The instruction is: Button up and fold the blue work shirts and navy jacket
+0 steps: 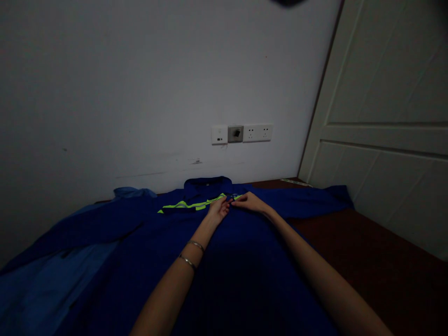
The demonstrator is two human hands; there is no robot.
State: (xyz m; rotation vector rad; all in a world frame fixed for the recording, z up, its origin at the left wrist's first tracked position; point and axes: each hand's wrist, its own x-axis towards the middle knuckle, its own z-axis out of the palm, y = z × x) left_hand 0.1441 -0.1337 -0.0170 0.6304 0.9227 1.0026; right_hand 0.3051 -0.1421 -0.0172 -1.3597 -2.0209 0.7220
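Observation:
A dark blue work jacket (pixel 206 242) lies spread out on its back, its collar (pixel 207 187) against the wall and its sleeves stretched to both sides. Across its chest runs a yellow-green reflective strip (pixel 182 205). My left hand (pixel 219 209), palm partly turned up, has its fingers curled at the front edge just under the collar. Close beside it, my right hand (pixel 249 202) pinches the cloth at the same front opening, over the strip. Dim light and the fingers hide any button or fastener there. Two bangles (pixel 192 255) circle my left wrist.
A lighter blue garment (pixel 80 270) lies partly under the jacket at the left. The dark red-brown surface (pixel 378 261) shows at the right. Behind stands a white wall (pixel 140 93) with socket plates (pixel 257 133). A pale panelled door (pixel 385 112) rises at the right.

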